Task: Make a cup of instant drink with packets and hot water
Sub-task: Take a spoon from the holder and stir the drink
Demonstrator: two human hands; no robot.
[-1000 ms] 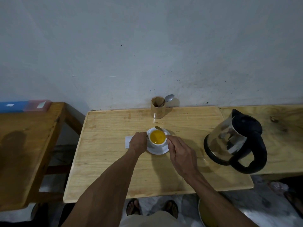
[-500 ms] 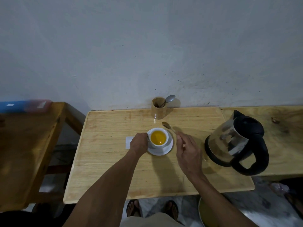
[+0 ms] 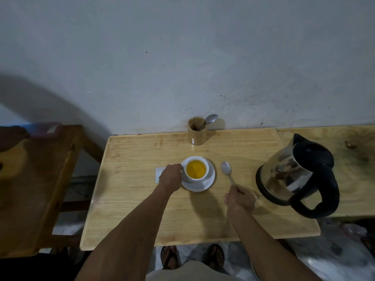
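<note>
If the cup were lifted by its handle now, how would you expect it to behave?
The cup looks nearly full of yellow drink, so tilting would likely spill it. It seems ceramic: stiff, probably fragile. It sits loose on the saucer, which should stay behind.

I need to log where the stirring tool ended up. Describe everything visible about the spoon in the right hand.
The spoon is a small, plain metal teaspoon, dull silver with an oval bowl. It lies low over the wooden table, bowl pointing away from the person, between the saucer and the kettle, touching neither. The right hand pinches the handle's end. Whether the bowl rests on the table cannot be told.
</note>
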